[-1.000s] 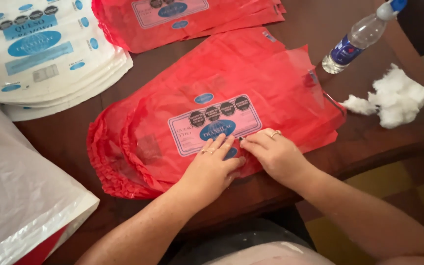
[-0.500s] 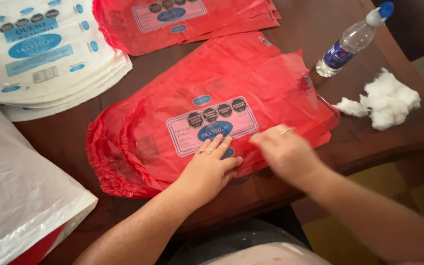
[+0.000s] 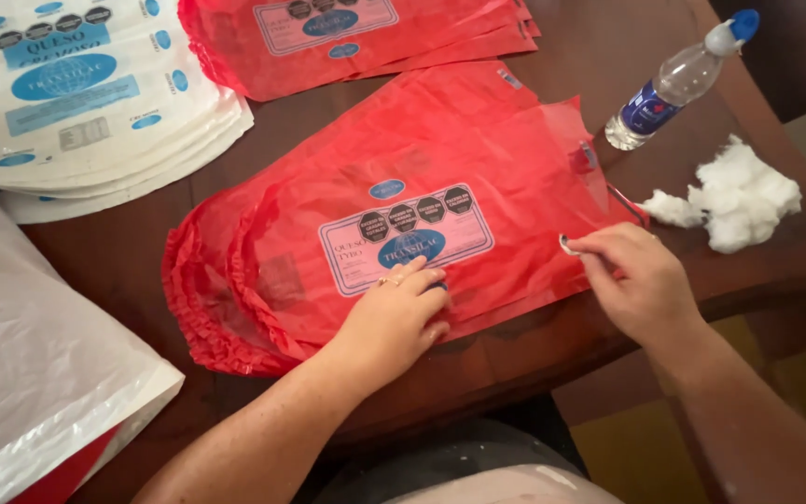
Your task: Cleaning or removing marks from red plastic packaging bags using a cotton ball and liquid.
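Red bags (image 3: pixel 478 140): left hand (image 3: pixel 394 317) flat, pressing; right hand (image 3: pixel 641 280) pinching edge, fingertips hidden.

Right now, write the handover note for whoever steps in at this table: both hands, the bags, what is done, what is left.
Left hand: flat on the top red bag, by its printed label, pressing it down.
Right hand: at the bag's right edge, fingertips pinched there; whether it grips the plastic I cannot tell.
Things: red bag stack mid-table, second red stack at the far edge, white bag stack far left, spray bottle and cotton wad to the right.
Done: nothing visibly separated.
Left: top bag not yet lifted off.
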